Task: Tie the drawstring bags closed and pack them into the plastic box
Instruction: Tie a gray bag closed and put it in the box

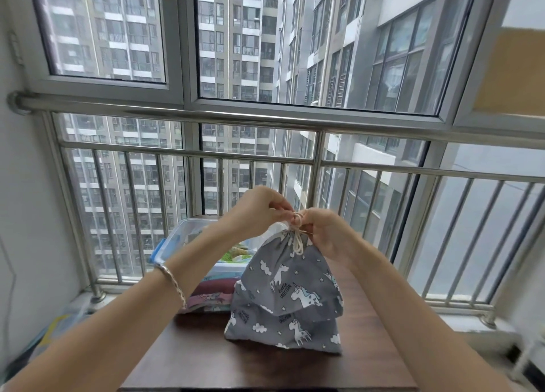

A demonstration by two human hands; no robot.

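Dark wooden tabletop (206, 362) fills the bottom centre of the frame, with both forearms reaching in over it from the lower corners. A grey drawstring bag (289, 297) printed with unicorns stands on the table a little right of centre. Its base rests on the wood and its body is pulled up into a cone, probably because the neck is being drawn upward.

At the gathered neck, the pale cord (298, 238) hangs in a short loop. The left hand (253, 212) pinches one part of the cord from the left, fingertips closed on it. The right hand (324, 229) pinches it from the right, so the two hands meet just above the bag's mouth. This looks like a knot being formed or tightened, and keeping the bag on the table leaves both hands free for the cord. A silver bracelet (172, 279) circles the left wrist.

Behind the bag, to its left, lies a stack of folded printed cloth (211, 297), possibly more bags. Beyond that sits the clear plastic box (177, 238) with a blue clip, open, holding some green-printed cloth and within easy reach for packing.

Farther back, a steel railing (265, 117) crosses the frame in front of the window (188, 67), with apartment towers (236, 38) outside.
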